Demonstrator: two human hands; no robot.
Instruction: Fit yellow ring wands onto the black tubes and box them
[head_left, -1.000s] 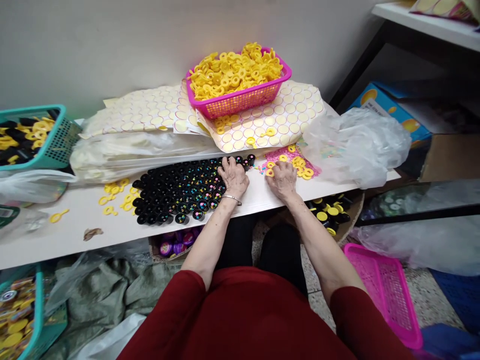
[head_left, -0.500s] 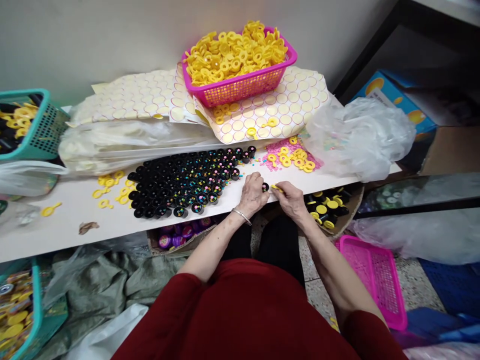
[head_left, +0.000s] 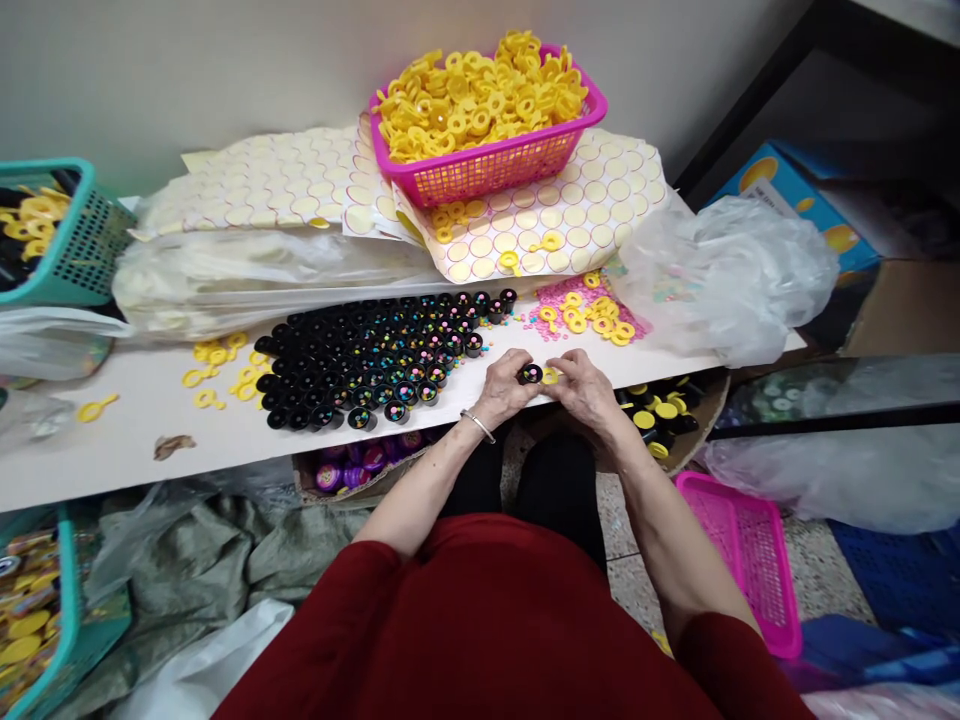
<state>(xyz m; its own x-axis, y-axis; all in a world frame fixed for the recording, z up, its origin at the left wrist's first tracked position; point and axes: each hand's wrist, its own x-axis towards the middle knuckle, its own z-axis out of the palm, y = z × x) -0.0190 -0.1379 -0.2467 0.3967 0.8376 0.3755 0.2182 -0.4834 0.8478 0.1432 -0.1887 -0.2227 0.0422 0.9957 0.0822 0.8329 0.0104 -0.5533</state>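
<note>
My left hand (head_left: pixel 501 386) pinches a small black cup (head_left: pixel 530 374) filled with coloured beads, near the front edge of the white table (head_left: pixel 127 445). My right hand (head_left: pixel 586 388) is closed on a yellow ring lid (head_left: pixel 550 376), held right against the cup. Left of my hands stand several rows of the same black cups (head_left: pixel 375 358). Beyond my right hand lies a little heap of yellow lids (head_left: pixel 592 318) on pink beads.
A pink basket (head_left: pixel 491 165) heaped with yellow lids sits at the back on sticker sheets (head_left: pixel 585 215). A teal basket (head_left: pixel 64 235) stands far left, clear plastic bags (head_left: pixel 724 275) at the right. Below the table sit an empty pink basket (head_left: pixel 742 555) and a tray of capped cups (head_left: pixel 660 415).
Both hands drew back from the cup rows and the lid heap to the table's front edge. The left now holds a cup, the right a yellow lid, brought together.
</note>
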